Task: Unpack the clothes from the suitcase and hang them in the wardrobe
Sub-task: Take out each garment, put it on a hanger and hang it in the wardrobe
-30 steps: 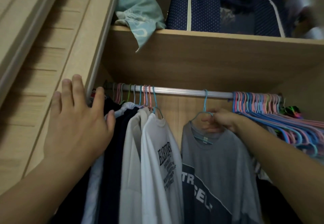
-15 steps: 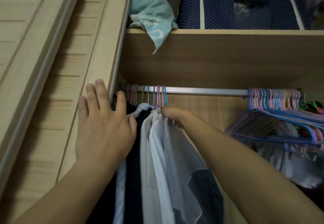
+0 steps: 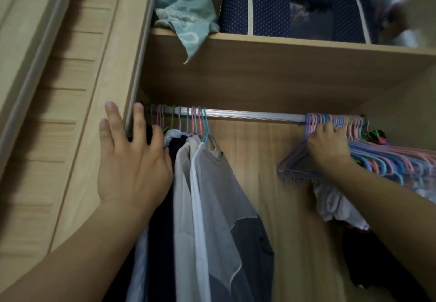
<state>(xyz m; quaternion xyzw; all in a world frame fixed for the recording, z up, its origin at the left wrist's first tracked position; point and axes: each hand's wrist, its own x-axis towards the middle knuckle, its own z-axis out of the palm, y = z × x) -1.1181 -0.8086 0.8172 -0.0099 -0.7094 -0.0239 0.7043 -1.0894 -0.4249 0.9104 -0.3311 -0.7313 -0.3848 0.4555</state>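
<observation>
Left hand (image 3: 132,167) spread against clothes (image 3: 207,195), right hand (image 3: 329,147) — gripping hangers (image 3: 389,160)

Dim indoor light from the near side; deep shadow under the pale wooden shelf (image 3: 283,65) and low among dark hanging clothes. Far top-right corner blurred. Wide-angle bending at edges.

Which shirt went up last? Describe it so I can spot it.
Follow the rail to the clothes bunched at its left end. The grey shirt hangs rightmost there, beside a white shirt; alone among them it has a dark panel across its lower part.
</observation>
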